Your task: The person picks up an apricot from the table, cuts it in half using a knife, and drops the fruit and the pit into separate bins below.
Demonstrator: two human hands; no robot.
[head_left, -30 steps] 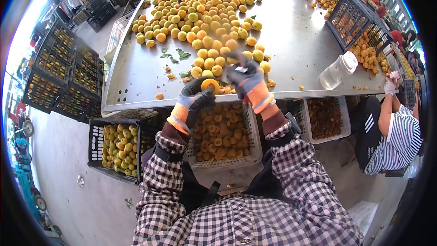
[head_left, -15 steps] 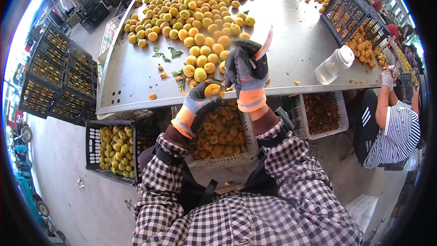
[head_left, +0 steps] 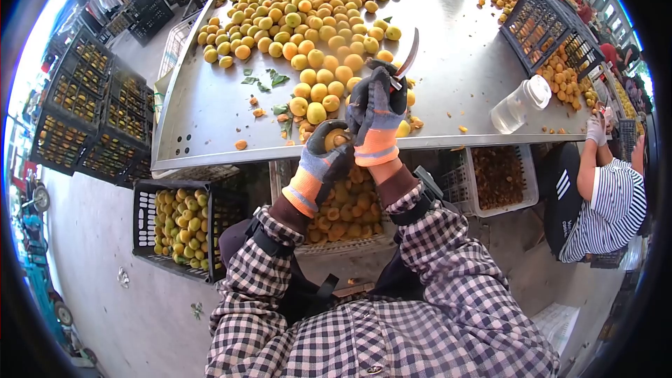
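Observation:
My left hand (head_left: 318, 161), in a dark glove with an orange cuff, is closed around an apricot (head_left: 337, 140) just over the front edge of the metal table (head_left: 448, 70). A brownish middle shows on the fruit's upper side. Right beside it, my right hand (head_left: 378, 115) in a matching glove grips a knife with a curved blade (head_left: 411, 54), its tip pointing up and away from me. The knife's handle is mostly hidden by the fingers. Beyond both hands, whole apricots (head_left: 301, 24) spread over the table, with leaves (head_left: 277, 78) and small scraps nearby.
Below my hands stands a crate (head_left: 353, 246) of cut apricots. A black crate (head_left: 143, 227) of fruit is on the floor to the left, a white crate (head_left: 535, 175) of brown bits to the right. A lidded cup (head_left: 514, 108) stands near a co-worker (head_left: 605, 203).
My hands have drawn closer together, the left rising slightly rightward. The knife blade has tilted more upright, and less of the apricot's bright yellow flesh shows.

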